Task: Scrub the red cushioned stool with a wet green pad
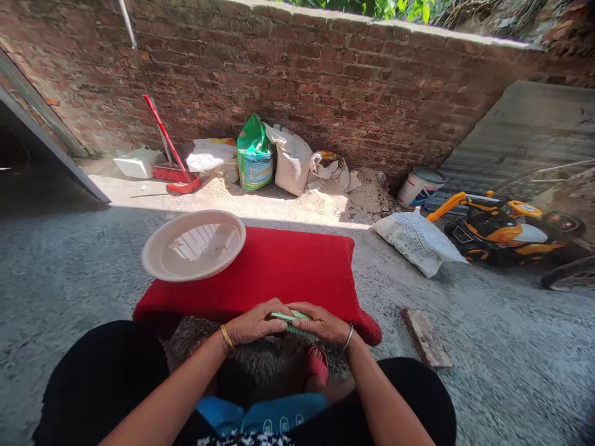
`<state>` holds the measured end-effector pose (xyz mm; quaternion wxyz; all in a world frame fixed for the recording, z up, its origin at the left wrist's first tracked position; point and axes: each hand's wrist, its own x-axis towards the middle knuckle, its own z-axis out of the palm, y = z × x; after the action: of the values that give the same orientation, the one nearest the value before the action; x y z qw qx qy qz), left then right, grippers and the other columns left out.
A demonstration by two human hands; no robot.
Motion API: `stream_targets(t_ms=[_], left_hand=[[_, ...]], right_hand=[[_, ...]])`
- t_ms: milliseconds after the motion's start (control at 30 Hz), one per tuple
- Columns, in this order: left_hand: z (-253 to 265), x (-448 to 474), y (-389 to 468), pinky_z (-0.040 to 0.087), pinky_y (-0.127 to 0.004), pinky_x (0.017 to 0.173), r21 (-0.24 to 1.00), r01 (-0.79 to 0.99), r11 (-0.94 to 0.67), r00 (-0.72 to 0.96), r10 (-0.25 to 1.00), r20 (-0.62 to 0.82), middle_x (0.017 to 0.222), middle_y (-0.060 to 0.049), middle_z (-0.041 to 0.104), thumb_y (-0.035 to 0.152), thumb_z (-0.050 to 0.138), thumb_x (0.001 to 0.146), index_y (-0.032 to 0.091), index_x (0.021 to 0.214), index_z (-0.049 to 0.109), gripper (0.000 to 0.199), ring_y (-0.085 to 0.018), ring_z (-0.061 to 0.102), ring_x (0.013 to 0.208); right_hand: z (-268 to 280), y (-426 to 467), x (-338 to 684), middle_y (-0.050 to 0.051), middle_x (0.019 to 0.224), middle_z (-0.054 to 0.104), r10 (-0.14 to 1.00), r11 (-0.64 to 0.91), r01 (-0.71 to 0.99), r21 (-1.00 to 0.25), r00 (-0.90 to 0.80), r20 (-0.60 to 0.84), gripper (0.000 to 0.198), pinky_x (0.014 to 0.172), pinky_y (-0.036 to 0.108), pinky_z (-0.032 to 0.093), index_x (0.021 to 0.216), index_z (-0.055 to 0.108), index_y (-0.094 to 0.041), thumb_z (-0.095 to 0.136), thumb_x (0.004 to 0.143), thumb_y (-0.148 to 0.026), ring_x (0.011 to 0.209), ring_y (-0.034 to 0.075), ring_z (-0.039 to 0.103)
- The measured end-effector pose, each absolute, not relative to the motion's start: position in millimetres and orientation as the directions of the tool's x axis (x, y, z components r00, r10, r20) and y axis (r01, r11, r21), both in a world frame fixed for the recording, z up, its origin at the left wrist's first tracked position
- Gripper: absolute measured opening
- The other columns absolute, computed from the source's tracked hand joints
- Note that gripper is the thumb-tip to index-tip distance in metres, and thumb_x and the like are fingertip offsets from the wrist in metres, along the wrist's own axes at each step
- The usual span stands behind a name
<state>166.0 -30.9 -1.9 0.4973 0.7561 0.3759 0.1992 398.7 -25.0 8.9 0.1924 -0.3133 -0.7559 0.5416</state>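
My left hand (256,322) and my right hand (324,323) come together at the near edge of a low surface covered by a red cloth (297,266). Between them is a small, flat, pale green object (296,314) with a darker green, ridged underside. Fingers of both hands close round it from either side, thumbs toward me; its exact kind is not clear, as the hands cover much of it. A wide pale basin (153,248) with water in it stands on the cloth's left end, apart from my hands.
A worn wooden block (426,337) lies on the concrete at right. Beyond are a white sack (421,238), a paint bucket (421,186) and a yellow-black toy vehicle (502,226). Along the brick wall stand several bags, including a green one (255,155), and a red dustpan (168,173).
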Motion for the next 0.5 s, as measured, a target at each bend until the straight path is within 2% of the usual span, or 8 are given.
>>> stream_targets(t_ms=[67,167,233,300,400,467,500], left_hand=[[-4.6,151.0,-32.2,0.046,-0.029,0.085,0.877,0.417,-0.239,0.535,0.844,-0.024,0.109,-0.004,0.058,0.051,0.052,0.083,0.023,0.12,0.058,0.047,-0.016,0.054,0.096],[-14.5,118.9,-31.8,0.047,-0.033,0.088,0.742,0.618,-0.261,0.341,0.939,0.047,0.111,-0.005,0.056,0.051,0.046,0.087,0.024,0.119,0.058,0.044,-0.017,0.054,0.099],[-26.9,94.8,-34.4,0.044,-0.039,0.095,0.554,0.784,-0.28,0.26,0.959,0.116,0.116,-0.009,0.056,0.051,0.048,0.085,0.023,0.117,0.061,0.044,-0.022,0.053,0.107],[-42.9,73.8,-41.0,0.039,-0.047,0.099,0.327,0.904,-0.275,0.231,0.959,0.166,0.126,-0.013,0.052,0.051,0.053,0.082,0.024,0.122,0.06,0.049,-0.029,0.048,0.118],[-66.2,54.4,-53.4,0.034,-0.053,0.103,0.105,0.951,-0.289,0.267,0.946,0.185,0.141,-0.013,0.045,0.053,0.056,0.08,0.028,0.131,0.053,0.057,-0.034,0.035,0.133],[-76.6,48.3,-58.6,0.03,-0.052,0.106,0.054,0.949,-0.312,0.296,0.935,0.194,0.144,-0.012,0.043,0.054,0.056,0.079,0.03,0.134,0.049,0.06,-0.033,0.03,0.137],[-79.7,46.2,-59.6,0.029,-0.052,0.107,0.044,0.947,-0.317,0.303,0.932,0.197,0.144,-0.011,0.042,0.055,0.056,0.08,0.031,0.135,0.049,0.06,-0.032,0.03,0.137]], right_hand=[[1.9,-16.9,404.8,0.003,0.115,0.063,0.798,0.258,0.423,-0.868,-0.6,-0.055,0.049,0.094,0.033,0.042,0.127,0.058,-0.026,0.048,0.088,-0.053,0.106,0.021,0.055],[-17.2,-0.8,414.6,0.008,0.105,0.062,0.962,0.219,0.75,-0.624,-0.272,0.01,0.048,0.088,0.035,0.043,0.125,0.06,-0.023,0.046,0.089,-0.051,0.099,0.022,0.056],[-30.5,7.7,418.6,0.011,0.105,0.06,0.992,0.129,0.89,-0.437,-0.115,0.058,0.047,0.087,0.036,0.042,0.125,0.06,-0.024,0.046,0.089,-0.049,0.099,0.024,0.055],[-41.3,12.7,422.3,0.012,0.109,0.057,0.996,0.072,0.949,-0.308,-0.052,0.071,0.046,0.086,0.037,0.041,0.126,0.06,-0.027,0.049,0.087,-0.05,0.099,0.025,0.054],[-51.7,16.6,438.2,0.011,0.116,0.054,0.997,0.023,0.963,-0.267,-0.004,0.071,0.045,0.088,0.038,0.04,0.126,0.059,-0.032,0.051,0.086,-0.05,0.102,0.025,0.053],[-55.9,20.0,459.2,0.011,0.117,0.053,0.993,-0.07,0.941,-0.332,0.099,0.071,0.046,0.091,0.039,0.038,0.126,0.059,-0.031,0.053,0.084,-0.049,0.106,0.026,0.052],[-57.5,22.2,471.9,0.011,0.115,0.055,0.98,-0.146,0.903,-0.405,0.186,0.063,0.047,0.093,0.04,0.037,0.125,0.06,-0.029,0.055,0.082,-0.048,0.107,0.026,0.051]])
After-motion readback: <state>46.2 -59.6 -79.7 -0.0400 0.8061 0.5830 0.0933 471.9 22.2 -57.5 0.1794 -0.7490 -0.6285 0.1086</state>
